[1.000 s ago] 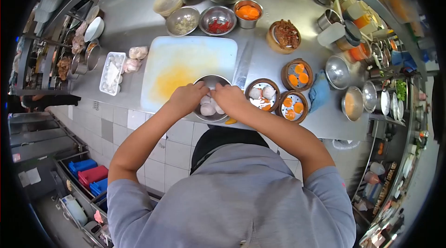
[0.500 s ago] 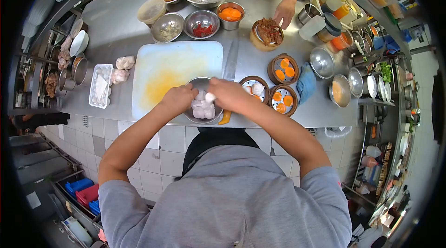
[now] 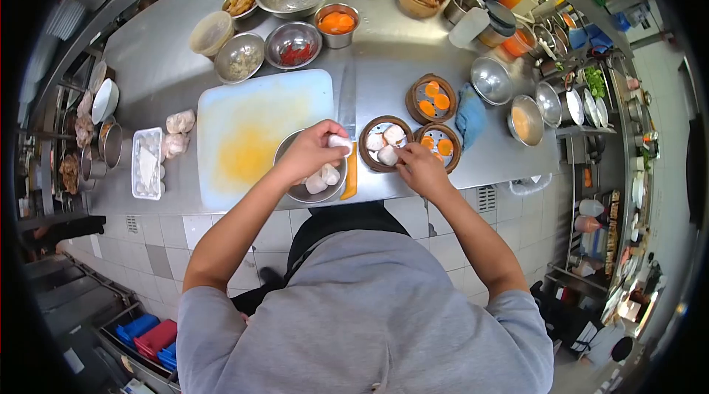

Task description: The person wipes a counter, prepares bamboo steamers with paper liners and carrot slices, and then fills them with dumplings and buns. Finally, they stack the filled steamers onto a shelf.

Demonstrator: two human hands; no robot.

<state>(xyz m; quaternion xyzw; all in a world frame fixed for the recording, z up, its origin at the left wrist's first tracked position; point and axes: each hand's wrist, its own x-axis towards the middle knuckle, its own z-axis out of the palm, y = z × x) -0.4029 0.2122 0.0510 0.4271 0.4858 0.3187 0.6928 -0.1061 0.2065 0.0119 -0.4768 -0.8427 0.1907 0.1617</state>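
Your left hand (image 3: 319,149) pinches a white dumpling (image 3: 340,144) over the near steel bowl (image 3: 338,186) of more; your right hand (image 3: 422,166), its grip unclear, meets the dumpling-filled left bamboo steamer (image 3: 362,147). Two right steamers (image 3: 411,104) contain orange discs (image 3: 442,101).

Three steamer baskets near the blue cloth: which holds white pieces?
The leftmost basket in the picture, nearest the knife; the other two baskets show orange discs.

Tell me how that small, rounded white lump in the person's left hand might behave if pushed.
The small, rounded white lump is probably light, as the left hand pinches it with fingertips. Its rounded outline suggests it could roll. It may squash: similar white lumps nearby look unevenly shaped.
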